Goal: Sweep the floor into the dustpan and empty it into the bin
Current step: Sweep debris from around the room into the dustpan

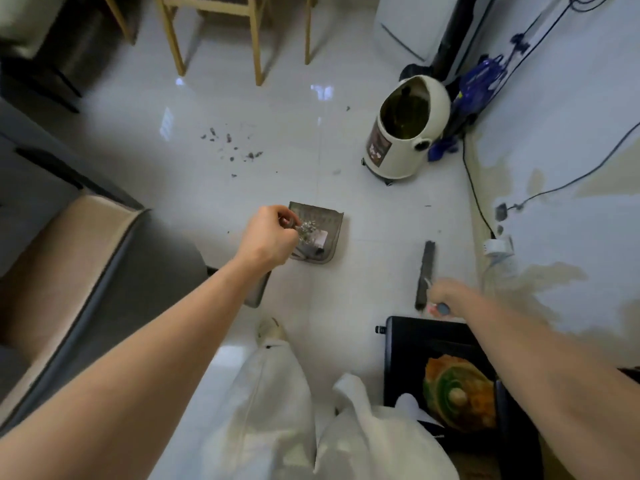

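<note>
Setting: room in a home. Evidence: glossy white tiled floor (242,140); grey sofa (104,271) with beige cushion at left; light wooden chair legs (256,39) at top. Cream domed household appliance (401,133) stands on the floor near the wall. White extension socket (498,245) and black cables (474,188) run along a wall (571,168) with patchy, peeling paint.

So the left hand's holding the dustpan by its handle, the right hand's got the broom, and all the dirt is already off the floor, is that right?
Not quite. The head view shows dark debris still scattered on the floor beyond the dustpan. The rest holds: the left hand grips the dustpan's handle and the right hand holds the broom.
</note>
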Available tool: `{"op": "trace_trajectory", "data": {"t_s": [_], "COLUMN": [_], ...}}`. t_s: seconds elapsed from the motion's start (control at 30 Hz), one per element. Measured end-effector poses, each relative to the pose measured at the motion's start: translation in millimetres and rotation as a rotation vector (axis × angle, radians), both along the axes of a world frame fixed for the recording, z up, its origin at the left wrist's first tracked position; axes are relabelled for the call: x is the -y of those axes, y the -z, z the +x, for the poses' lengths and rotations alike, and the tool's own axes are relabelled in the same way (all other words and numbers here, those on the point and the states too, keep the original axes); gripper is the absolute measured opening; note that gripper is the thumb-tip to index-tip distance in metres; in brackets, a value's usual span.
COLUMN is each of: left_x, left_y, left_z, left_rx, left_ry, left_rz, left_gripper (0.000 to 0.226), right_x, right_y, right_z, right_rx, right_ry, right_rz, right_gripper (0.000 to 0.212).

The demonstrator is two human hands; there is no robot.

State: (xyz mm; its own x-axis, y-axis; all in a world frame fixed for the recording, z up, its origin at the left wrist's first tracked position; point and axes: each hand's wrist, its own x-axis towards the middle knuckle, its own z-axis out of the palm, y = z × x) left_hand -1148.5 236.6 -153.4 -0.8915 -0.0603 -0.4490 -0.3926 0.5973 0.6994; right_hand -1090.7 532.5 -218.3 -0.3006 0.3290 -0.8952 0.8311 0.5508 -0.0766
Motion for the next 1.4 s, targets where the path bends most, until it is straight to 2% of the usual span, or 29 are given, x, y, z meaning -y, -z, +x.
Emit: {"op": "trace_trajectory", "data": {"t_s": [0.07,0.13,0.23,0.3,0.4,0.47,0.6,0.73,0.83,0.93,1.0,1.03,1.1,1.2,1.27,1.4], "left_x": [-1.8,-2.6,5.3,18.0,31.9,32.8,23.0,4.4,-12.4,-30.8,-45.4,-51.2,-70.9,-99.4,-125.8,-170.1], "left_y": [3.4,9.0,15.2,16.4,16.3,13.0,5.9,0.8,7.5,16.1,23.2,23.7,27.2,27.2,24.6,20.1], "left_z": [-20.5,-41.0,-61.0,-74.7,-92.0,-105.1,-123.4,-130.6,-134.9,-141.9,-148.5,-151.3,-161.1,-173.8,-184.3,-204.9], "left_rx": [-0.002,-0.026,-0.042,-0.027,-0.011,-0.009,0.012,0.059,0.024,0.005,0.008,0.005,0.008,0.02,0.03,0.045], "left_ry": [0.004,0.042,0.062,0.067,0.055,0.027,-0.029,-0.033,-0.021,-0.043,-0.059,-0.063,-0.082,-0.121,-0.14,-0.171], "left_rz": [0.011,0.007,0.018,0.006,0.018,0.061,0.131,0.187,0.16,0.13,0.115,0.115,0.107,0.092,0.087,0.079], "left_gripper": [0.027,0.023,0.018,0.025,0.032,0.033,0.031,0.028,0.03,0.034,0.033,0.032,0.03,0.03,0.032,0.038], "right_x": [14.8,49.4,107.0,133.4,153.2,146.0,123.0,97.7,79.7,65.3,56.3,55.8,42.8,19.0,-14.2,-72.8], "right_y": [20.1,26.1,36.6,42.2,28.2,20.6,-7.2,-14.7,-9.7,-0.7,6.8,7.2,21.5,21.6,7.2,-9.0], "right_z": [-15.2,-25.2,-32.8,-36.8,-46.9,-54.8,-57.7,-64.0,-73.0,-90.1,-95.5,-96.7,-102.9,-108.2,-119.7,-144.1], "right_rx": [-0.003,0.083,-0.009,-0.031,-0.016,-0.029,-0.014,-0.083,-0.111,-0.041,-0.039,-0.028,-0.046,-0.005,0.033,-0.055], "right_ry": [0.136,0.304,0.276,0.308,0.42,0.509,0.473,0.323,0.217,0.285,0.11,0.144,0.351,0.2,0.211,0.229], "right_rz": [0.065,0.028,-0.091,-0.113,-0.164,-0.178,-0.191,-0.077,0.024,0.061,0.05,0.017,-0.098,-0.065,-0.039,-0.013], "right_gripper": [0.023,0.014,0.021,0.017,0.026,0.024,0.017,0.02,0.023,0.026,0.028,0.033,0.034,0.032,0.029,0.023]}}
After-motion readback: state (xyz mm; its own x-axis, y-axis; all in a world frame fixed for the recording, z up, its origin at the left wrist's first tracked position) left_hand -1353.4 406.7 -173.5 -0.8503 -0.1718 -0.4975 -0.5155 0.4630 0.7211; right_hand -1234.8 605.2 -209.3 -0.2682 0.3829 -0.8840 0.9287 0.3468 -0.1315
